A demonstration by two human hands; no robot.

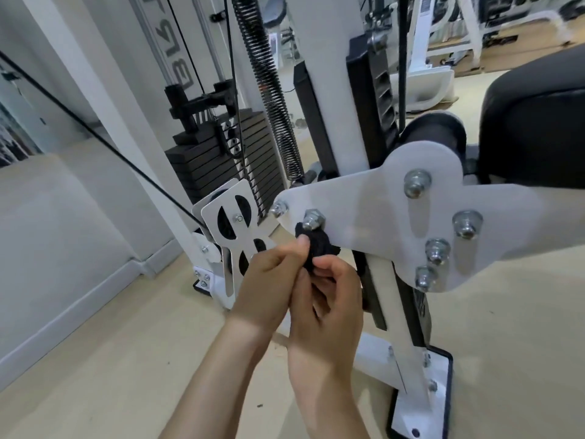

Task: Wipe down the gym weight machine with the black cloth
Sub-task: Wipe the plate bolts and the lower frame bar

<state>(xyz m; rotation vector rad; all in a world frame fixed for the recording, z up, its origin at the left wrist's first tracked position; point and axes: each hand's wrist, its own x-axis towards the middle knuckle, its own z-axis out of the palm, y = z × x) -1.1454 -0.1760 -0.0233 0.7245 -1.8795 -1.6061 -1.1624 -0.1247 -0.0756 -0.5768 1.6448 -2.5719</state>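
Both hands, the left hand [269,267] and right hand [329,296], are pinching the bunched black cloth [313,251] between fingertips just under a bolt [313,219] on the machine's white plate [364,217], likely regathering it before rubbing onward across that plate.

Two bare hands are seen, a left hand [269,274] and a right hand [329,299]. One bunched black cloth [311,248] is counted. On the one white flat metal bracket plate [373,217], six silver steel bolt nuts are counted, among them the topmost nut [417,184] and the lowest nut [425,278]. One long black coiled metal spring [269,87] and one stack of dark grey weight plates [228,160] are seen.
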